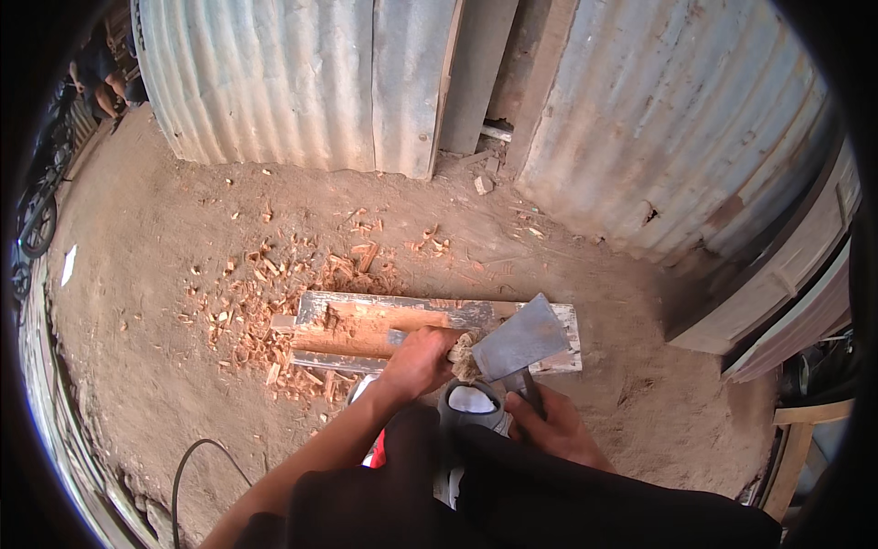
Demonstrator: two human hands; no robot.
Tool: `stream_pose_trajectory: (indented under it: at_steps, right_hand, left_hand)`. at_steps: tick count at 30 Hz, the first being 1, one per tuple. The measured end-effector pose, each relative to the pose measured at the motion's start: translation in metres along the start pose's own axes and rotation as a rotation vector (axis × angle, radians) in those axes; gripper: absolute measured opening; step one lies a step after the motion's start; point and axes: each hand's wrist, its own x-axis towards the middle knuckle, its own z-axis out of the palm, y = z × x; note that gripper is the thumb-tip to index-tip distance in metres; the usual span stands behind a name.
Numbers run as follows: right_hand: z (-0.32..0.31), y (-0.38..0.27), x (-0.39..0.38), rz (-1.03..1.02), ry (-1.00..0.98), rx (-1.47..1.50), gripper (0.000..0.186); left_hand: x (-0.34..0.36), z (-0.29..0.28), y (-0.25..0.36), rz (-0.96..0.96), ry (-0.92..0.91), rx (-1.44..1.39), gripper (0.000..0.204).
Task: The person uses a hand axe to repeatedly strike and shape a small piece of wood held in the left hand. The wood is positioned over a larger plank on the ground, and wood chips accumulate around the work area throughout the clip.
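Observation:
In the head view my left hand (416, 361) grips a tool with a frayed, fibrous pale end (465, 357); its flat metal part (397, 336) shows left of my fingers, over a wooden board (366, 311). The board has a carved-out orange hollow and worn, flaking edges. My right hand (549, 425) is closed on the dark handle of a broad flat-bladed metal tool (521, 334), raised over the board's right part, beside the frayed end. My shoes (471, 400) are just below the board.
Wood shavings (261, 348) lie around the board's left. Corrugated metal sheets (283, 82) stand ahead. Leaning panels (768, 265) and a wooden frame (796, 439) are at right. A person (96, 69) and a motorbike (41, 210) are at far left, a cable (187, 462) at lower left.

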Motion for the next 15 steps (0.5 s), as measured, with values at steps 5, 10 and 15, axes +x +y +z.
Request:
stream_pose_trajectory:
  at_steps: [5, 10, 15]
  right_hand:
    - [-0.006, -0.008, -0.007, -0.003, 0.008, -0.052, 0.044]
    - [-0.01, -0.015, -0.015, 0.052, 0.017, -0.143, 0.045]
    - [-0.007, -0.006, -0.017, 0.011, 0.083, -0.061, 0.04]
  left_hand:
    - [-0.001, -0.006, -0.007, -0.002, -0.049, -0.006, 0.032]
    - [0.001, -0.009, -0.011, -0.01, -0.109, 0.012, 0.033]
    - [0.006, -0.014, 0.004, -0.069, -0.081, 0.014, 0.031]
